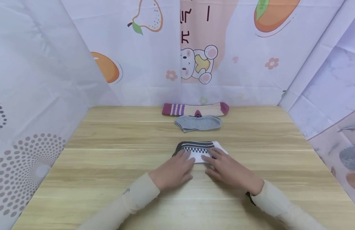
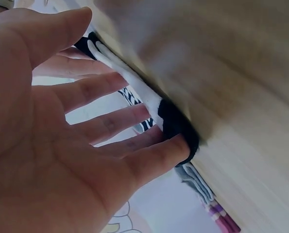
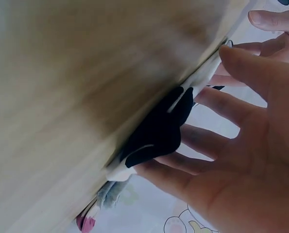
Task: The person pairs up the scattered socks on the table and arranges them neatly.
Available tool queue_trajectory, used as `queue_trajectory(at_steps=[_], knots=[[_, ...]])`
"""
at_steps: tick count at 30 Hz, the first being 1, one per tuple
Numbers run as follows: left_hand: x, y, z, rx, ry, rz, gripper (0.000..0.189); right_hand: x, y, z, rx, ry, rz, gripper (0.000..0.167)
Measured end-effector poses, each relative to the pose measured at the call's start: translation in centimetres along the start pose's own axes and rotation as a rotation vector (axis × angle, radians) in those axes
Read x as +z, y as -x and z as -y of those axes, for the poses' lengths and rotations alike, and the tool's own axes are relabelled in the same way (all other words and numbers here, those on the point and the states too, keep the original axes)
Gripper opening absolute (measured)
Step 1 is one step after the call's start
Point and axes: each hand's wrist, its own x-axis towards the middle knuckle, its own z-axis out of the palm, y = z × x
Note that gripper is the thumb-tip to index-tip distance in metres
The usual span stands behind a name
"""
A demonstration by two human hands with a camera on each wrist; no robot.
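A black-and-white sock [image 1: 199,148] with a checkered band lies flat on the wooden table, folded so its layers show at the edge in both wrist views. My left hand [image 1: 174,171] rests its fingertips on the sock's left part, fingers spread and nearly straight. On the right part, my right hand [image 1: 230,167] touches the fabric with extended, spread fingers. The left wrist view shows the left palm [image 2: 61,141] with the fingers over the sock's black end [image 2: 176,128]. In the right wrist view, the right fingers lie along a black part [image 3: 156,131] of the sock.
Behind it lies a grey sock [image 1: 199,123], and farther back a cream sock [image 1: 204,109] with purple stripes and maroon ends. The wooden table [image 1: 108,153] meets a printed curtain [image 1: 137,64] at the back; fabric also hangs at both sides.
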Motion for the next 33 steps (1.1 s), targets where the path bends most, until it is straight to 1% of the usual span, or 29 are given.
queue_trajectory(at_steps=[5, 8, 12, 19, 22, 27, 30, 33], knots=[[-0.2, -0.9, 0.8, -0.007, 0.009, 0.002, 0.047, -0.2, -0.7, -0.9, -0.002, 0.008, 0.012, 0.049], [0.1, -1.7, 1.2, -0.005, -0.024, -0.013, 0.044, -0.3, -1.2, -1.3, 0.008, 0.001, 0.014, 0.05], [0.3, -2.6, 1.8, -0.015, -0.062, -0.015, 0.041, -0.3, -1.9, -1.8, 0.012, -0.013, 0.007, 0.049], [0.3, -3.9, 2.8, -0.043, -0.031, -0.02, 0.04, -0.1, -3.1, -2.7, -0.017, -0.008, -0.027, 0.046], [0.3, -4.3, 3.3, -0.052, -0.014, -0.018, 0.04, 0.0, -3.6, -3.0, 0.0, -0.022, -0.028, 0.044], [0.6, -4.8, 3.7, -0.067, 0.004, -0.012, 0.043, 0.2, -4.2, -3.3, 0.073, -0.086, 0.001, 0.044], [0.9, -4.9, 3.7, -0.082, 0.006, -0.009, 0.046, 0.3, -4.5, -3.6, 0.083, -0.102, -0.001, 0.043], [1.2, -5.0, 3.9, -0.09, 0.006, -0.021, 0.043, 0.5, -4.7, -3.9, 0.079, -0.1, -0.005, 0.042]])
